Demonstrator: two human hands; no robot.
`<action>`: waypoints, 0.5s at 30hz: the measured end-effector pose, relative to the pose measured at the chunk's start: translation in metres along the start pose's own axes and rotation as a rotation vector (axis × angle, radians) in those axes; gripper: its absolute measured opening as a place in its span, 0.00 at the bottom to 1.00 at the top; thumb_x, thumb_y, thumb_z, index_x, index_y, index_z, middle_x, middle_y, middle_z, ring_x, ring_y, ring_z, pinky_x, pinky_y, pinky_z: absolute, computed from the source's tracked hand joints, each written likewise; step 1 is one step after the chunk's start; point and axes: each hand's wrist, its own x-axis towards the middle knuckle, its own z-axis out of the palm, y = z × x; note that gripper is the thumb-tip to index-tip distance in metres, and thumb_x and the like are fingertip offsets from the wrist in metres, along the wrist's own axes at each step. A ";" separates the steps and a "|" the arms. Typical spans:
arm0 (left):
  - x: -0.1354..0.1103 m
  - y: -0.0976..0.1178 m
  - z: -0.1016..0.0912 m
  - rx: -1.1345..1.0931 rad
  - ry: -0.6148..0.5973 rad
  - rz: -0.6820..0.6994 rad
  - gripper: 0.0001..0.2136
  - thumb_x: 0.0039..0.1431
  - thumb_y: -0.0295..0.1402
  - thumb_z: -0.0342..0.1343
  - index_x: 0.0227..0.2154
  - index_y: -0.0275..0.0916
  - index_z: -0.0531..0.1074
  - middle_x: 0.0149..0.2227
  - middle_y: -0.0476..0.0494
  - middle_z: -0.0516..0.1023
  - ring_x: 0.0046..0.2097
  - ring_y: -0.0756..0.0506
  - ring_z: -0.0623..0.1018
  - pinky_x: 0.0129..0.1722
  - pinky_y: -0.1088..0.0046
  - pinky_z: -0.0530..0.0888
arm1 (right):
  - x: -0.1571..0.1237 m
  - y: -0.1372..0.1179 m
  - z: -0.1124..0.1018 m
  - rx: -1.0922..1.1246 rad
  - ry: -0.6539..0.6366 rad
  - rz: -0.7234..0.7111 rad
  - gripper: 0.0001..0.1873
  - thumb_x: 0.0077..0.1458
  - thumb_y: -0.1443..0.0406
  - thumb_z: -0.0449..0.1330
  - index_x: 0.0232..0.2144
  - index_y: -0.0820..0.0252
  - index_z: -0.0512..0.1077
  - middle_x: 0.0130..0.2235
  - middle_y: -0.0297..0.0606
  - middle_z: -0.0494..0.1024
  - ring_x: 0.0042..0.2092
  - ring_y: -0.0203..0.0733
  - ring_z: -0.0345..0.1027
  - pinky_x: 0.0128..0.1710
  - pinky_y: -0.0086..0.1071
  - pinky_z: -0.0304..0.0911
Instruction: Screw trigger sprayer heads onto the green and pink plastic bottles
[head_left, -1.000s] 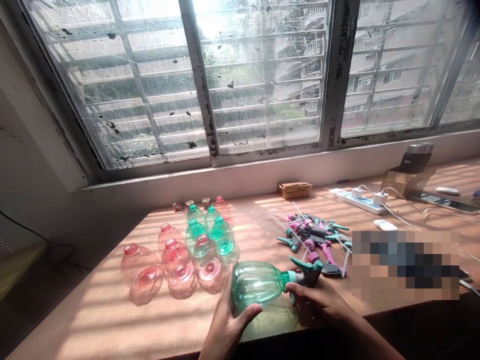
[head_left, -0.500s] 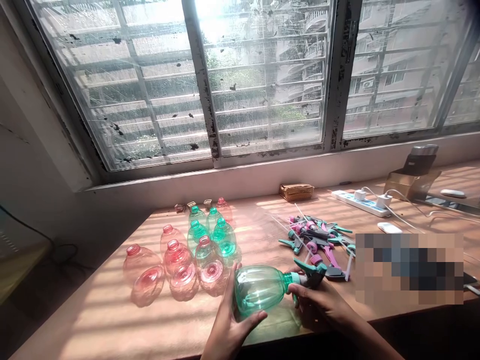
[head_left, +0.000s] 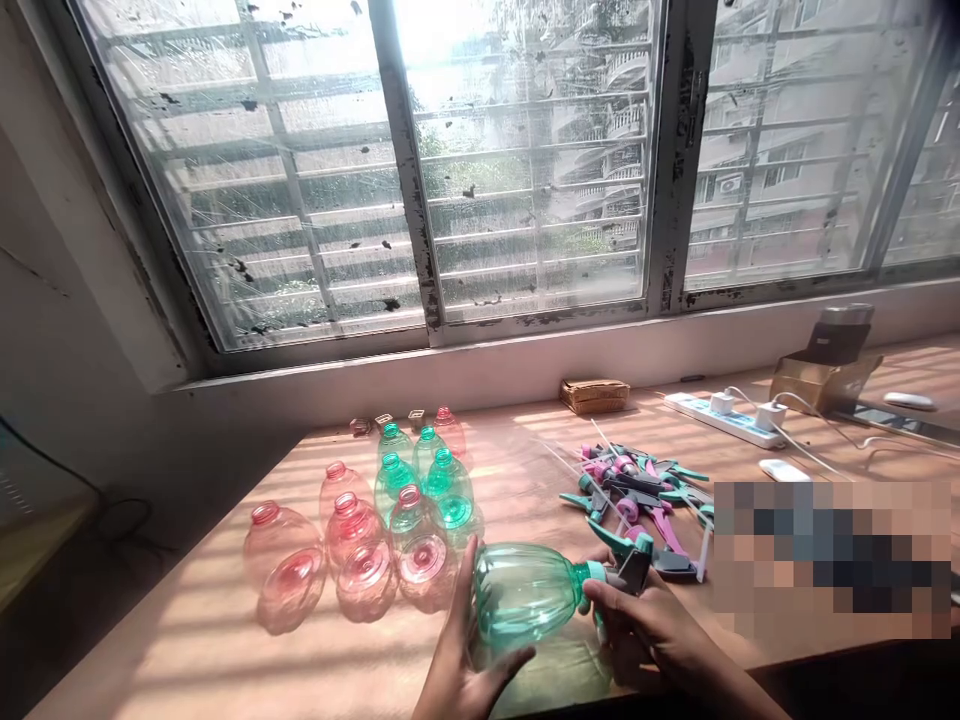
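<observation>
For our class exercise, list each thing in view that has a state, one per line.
Held bottle: tilted on its side
Spray head: at the held bottle's neck; tightness unclear
Left hand: cupping the bottle's base
Right hand: gripping around the spray head
Pink bottles: upright, uncapped
Green bottles: upright, uncapped
Other spray heads: heaped
Power strip: plugged into

Bottom centre of the frame: the left hand (head_left: pixel 469 665) is cupping, its palm facing right, its fingers pointing up and its thumb (head_left: pixel 516 662) standing out well apart, towards the right. The wrist is meeting the bottom edge. Lower right of centre: I am seeing the right hand (head_left: pixel 649 620) gripping, its thumb pointing left, its other fingers curling underneath, partly in shadow. The right forearm (head_left: pixel 716 670) is slanting towards the lower right.
</observation>
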 end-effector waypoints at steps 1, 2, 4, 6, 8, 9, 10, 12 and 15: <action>0.000 0.000 0.001 0.000 0.003 0.017 0.49 0.58 0.49 0.70 0.75 0.51 0.48 0.76 0.40 0.55 0.75 0.32 0.57 0.75 0.53 0.51 | 0.000 0.000 0.000 -0.003 -0.005 0.000 0.29 0.42 0.45 0.78 0.38 0.56 0.76 0.25 0.31 0.82 0.23 0.41 0.73 0.26 0.34 0.66; 0.000 0.000 0.001 0.004 0.010 0.027 0.49 0.58 0.49 0.70 0.75 0.52 0.48 0.77 0.41 0.54 0.76 0.33 0.56 0.75 0.53 0.51 | 0.000 -0.001 -0.001 0.003 -0.011 -0.008 0.29 0.43 0.45 0.77 0.38 0.56 0.76 0.25 0.32 0.82 0.23 0.41 0.73 0.26 0.33 0.66; -0.001 0.000 0.000 -0.001 0.020 0.021 0.52 0.55 0.51 0.71 0.75 0.52 0.46 0.77 0.40 0.52 0.76 0.32 0.53 0.75 0.52 0.50 | 0.000 -0.001 0.000 0.020 -0.012 -0.020 0.29 0.42 0.46 0.79 0.38 0.56 0.76 0.25 0.33 0.83 0.24 0.41 0.73 0.27 0.33 0.66; -0.001 0.000 -0.003 -0.015 0.006 -0.012 0.56 0.53 0.53 0.72 0.76 0.48 0.43 0.77 0.37 0.51 0.77 0.29 0.51 0.75 0.51 0.49 | -0.001 0.000 0.003 0.050 0.001 -0.018 0.30 0.39 0.48 0.81 0.39 0.57 0.77 0.26 0.32 0.82 0.26 0.40 0.74 0.29 0.33 0.67; -0.001 0.002 -0.007 0.014 -0.019 -0.039 0.56 0.54 0.54 0.71 0.76 0.45 0.43 0.77 0.34 0.51 0.77 0.28 0.49 0.75 0.49 0.48 | -0.002 0.001 0.005 0.097 0.014 -0.004 0.31 0.36 0.50 0.82 0.38 0.57 0.78 0.28 0.31 0.82 0.28 0.39 0.74 0.30 0.32 0.66; 0.000 0.002 -0.009 0.038 -0.038 -0.046 0.55 0.55 0.53 0.70 0.76 0.45 0.43 0.77 0.34 0.51 0.77 0.28 0.48 0.75 0.49 0.48 | -0.002 0.001 0.005 0.103 0.020 0.005 0.30 0.35 0.50 0.82 0.38 0.57 0.78 0.28 0.31 0.81 0.28 0.39 0.73 0.30 0.31 0.66; 0.000 0.002 -0.010 0.060 -0.054 -0.043 0.54 0.56 0.52 0.70 0.76 0.46 0.43 0.77 0.35 0.51 0.77 0.29 0.48 0.75 0.49 0.48 | -0.002 0.001 0.005 0.090 0.021 0.009 0.30 0.36 0.50 0.82 0.37 0.57 0.78 0.28 0.31 0.81 0.28 0.39 0.73 0.29 0.31 0.65; 0.001 -0.002 -0.010 0.076 -0.055 -0.010 0.53 0.57 0.50 0.70 0.76 0.49 0.42 0.78 0.38 0.50 0.77 0.30 0.48 0.75 0.49 0.49 | -0.001 0.002 0.004 0.042 0.014 0.003 0.30 0.39 0.46 0.80 0.36 0.58 0.77 0.26 0.33 0.82 0.25 0.39 0.72 0.27 0.32 0.64; 0.002 -0.012 -0.008 0.056 -0.004 0.033 0.53 0.58 0.52 0.69 0.76 0.53 0.40 0.78 0.41 0.47 0.76 0.30 0.53 0.75 0.50 0.48 | 0.000 0.002 0.003 0.006 -0.010 -0.018 0.30 0.42 0.43 0.77 0.36 0.59 0.77 0.23 0.34 0.81 0.22 0.39 0.71 0.27 0.34 0.65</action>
